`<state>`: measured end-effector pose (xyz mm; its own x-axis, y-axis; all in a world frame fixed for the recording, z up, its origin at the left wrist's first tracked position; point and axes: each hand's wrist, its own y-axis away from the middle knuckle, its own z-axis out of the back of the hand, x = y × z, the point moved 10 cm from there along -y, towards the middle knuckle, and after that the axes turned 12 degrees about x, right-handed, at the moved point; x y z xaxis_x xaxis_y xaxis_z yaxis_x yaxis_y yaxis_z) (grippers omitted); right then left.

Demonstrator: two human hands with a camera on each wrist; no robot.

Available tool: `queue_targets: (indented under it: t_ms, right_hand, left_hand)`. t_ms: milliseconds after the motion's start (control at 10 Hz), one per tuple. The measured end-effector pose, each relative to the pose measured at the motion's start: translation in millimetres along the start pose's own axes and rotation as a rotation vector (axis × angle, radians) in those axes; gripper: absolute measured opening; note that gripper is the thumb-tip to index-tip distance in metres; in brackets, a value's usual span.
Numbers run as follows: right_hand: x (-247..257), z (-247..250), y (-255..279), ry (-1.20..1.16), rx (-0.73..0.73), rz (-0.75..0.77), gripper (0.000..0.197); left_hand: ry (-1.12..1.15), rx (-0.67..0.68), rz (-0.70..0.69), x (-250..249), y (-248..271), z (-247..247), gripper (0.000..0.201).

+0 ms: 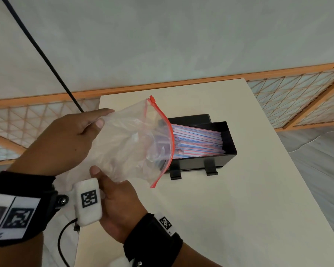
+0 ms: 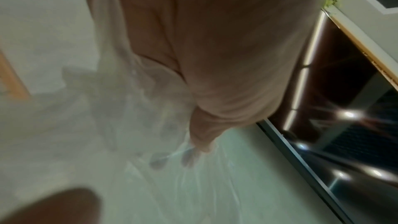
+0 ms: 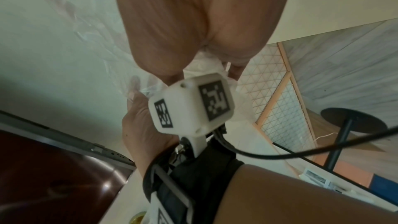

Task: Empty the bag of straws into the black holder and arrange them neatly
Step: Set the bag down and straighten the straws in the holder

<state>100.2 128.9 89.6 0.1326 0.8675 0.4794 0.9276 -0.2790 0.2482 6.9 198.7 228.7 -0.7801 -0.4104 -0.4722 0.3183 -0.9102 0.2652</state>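
A clear zip bag (image 1: pixel 131 143) with a red zipper edge hangs in the air left of the black holder (image 1: pixel 228 135), its mouth turned toward the holder. My left hand (image 1: pixel 66 139) grips the bag's upper closed end between thumb and fingers. My right hand (image 1: pixel 114 197) pinches the bag's lower corner with its thumb on top. Striped red, white and blue straws (image 1: pixel 197 141) lie lengthwise in the holder in a slanted stack. The bag looks nearly empty. In the left wrist view the crumpled bag (image 2: pixel 168 168) lies over the fingers; the right wrist view shows the bag (image 3: pixel 90 43) beside my palm.
The holder stands on a cream table (image 1: pixel 229 209) whose right edge drops to a grey floor. A wooden lattice screen (image 1: pixel 297 97) runs behind the table. A black cable (image 1: pixel 39 53) crosses the upper left.
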Motion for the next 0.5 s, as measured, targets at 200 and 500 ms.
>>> queue_targets:
  t_ms: [200,500]
  right_hand:
    - [-9.5,22.7,-8.5,0.270,-0.040,0.075,0.066]
    - [55.7,100.6,68.2,1.179,-0.255,0.026,0.044]
  left_hand:
    - [0.328,-0.176,0.054,65.5,46.5,0.3,0.026]
    - [0.967,-0.326,0.417,198.8,88.3,-161.4,0.095]
